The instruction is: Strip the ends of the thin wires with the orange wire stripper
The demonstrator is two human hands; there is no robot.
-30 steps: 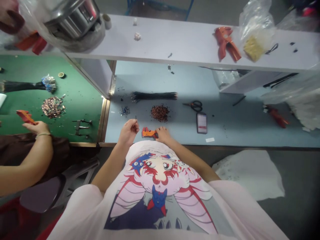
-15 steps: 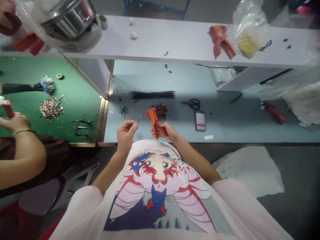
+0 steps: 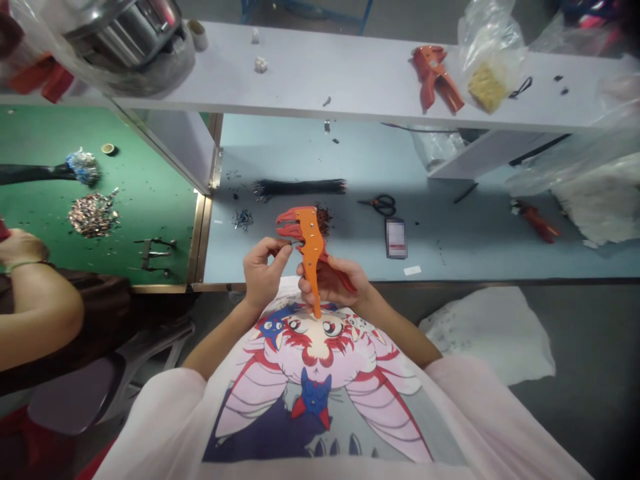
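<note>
- Head view: orange wire stripper [image 3: 311, 250] held up over the bench edge, nearly upright, red jaws on top, lower end pointing down at shirt front.
- R hand [image 3: 325, 283]: narrow, fingers wrapped round the stripper's lower half.
- L hand [image 3: 260, 275]: narrow, thumb & finger pinching a short wire [image 3: 289, 245]. Tip is just beside the stripper, by the jaws, not clearly inside them.
- Step in hand, my read: lining up wire w/ stripper, before any squeeze.
- Next move calls for: thin tip aimed into the jaw mouth, R grip kept steady.
- Behind stripper: pile of brown bits [image 3: 324, 221], partly hidden; bundle of black wires [image 3: 300, 188] farther back.
- Same pale blue bench [image 3: 450, 261]: scissors [image 3: 383, 205], phone [image 3: 396, 238], red-orange stripper [image 3: 535, 221].
- Shelf above [image 3: 350, 73]: another orange stripper [image 3: 433, 77], plastic bag [image 3: 490, 57].
- Far left: co-worker's hand [image 3: 20, 248] by a green mat [image 3: 150, 147], apart from the person's own.
</note>
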